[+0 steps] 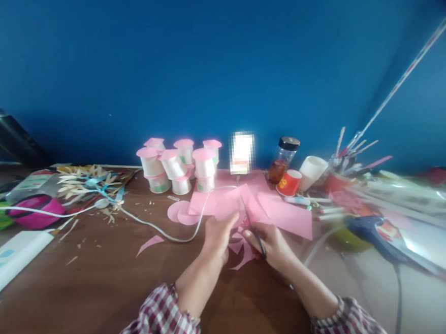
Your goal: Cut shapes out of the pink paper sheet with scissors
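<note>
My left hand [218, 234] pinches a piece of pink paper [226, 207] above the brown table [82, 294], fingers closed on its lower edge. My right hand [268, 242] grips dark scissors [253, 226], whose blades point up into the paper. Pink scraps [241, 254] lie under both hands. More pink sheets [287, 213] spread out behind them, with pink circles [180, 213] to the left. Both sleeves are red-and-white checked.
Several white cups with pink lids [177, 165] stand stacked at the back. A white cable [151, 227] runs across the table. A jar [283, 158], a red cup [289, 182], a white cup [313, 171], a glue gun [380, 232] and sticks lie right. Ribbons and bags lie left.
</note>
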Action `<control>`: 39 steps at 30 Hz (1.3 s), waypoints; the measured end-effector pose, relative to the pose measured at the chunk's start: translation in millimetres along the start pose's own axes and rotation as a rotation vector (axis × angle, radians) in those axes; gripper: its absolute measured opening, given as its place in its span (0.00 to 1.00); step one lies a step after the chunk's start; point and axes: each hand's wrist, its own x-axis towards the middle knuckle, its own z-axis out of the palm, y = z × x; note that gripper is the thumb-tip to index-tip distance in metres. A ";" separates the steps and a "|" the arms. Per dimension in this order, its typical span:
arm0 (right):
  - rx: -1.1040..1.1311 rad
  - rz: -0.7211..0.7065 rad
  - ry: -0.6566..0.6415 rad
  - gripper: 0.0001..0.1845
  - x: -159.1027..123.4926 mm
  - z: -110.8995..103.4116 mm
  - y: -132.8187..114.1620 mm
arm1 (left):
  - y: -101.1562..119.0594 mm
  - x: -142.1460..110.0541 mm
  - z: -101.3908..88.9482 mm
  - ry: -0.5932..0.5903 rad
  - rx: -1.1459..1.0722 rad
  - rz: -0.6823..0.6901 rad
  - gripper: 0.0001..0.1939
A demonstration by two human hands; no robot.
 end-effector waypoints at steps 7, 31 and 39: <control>-0.030 -0.002 0.019 0.18 0.2 0.2 -0.4 | 12.1 -10.2 8.4 0.041 0.014 -0.034 0.16; -0.008 -0.015 0.028 0.18 0.4 0.3 -1.7 | 12.4 -11.6 8.8 0.064 0.004 -0.042 0.18; -0.037 -0.005 0.028 0.18 -0.3 0.4 -3.1 | 11.6 -11.2 7.6 0.030 0.055 -0.037 0.20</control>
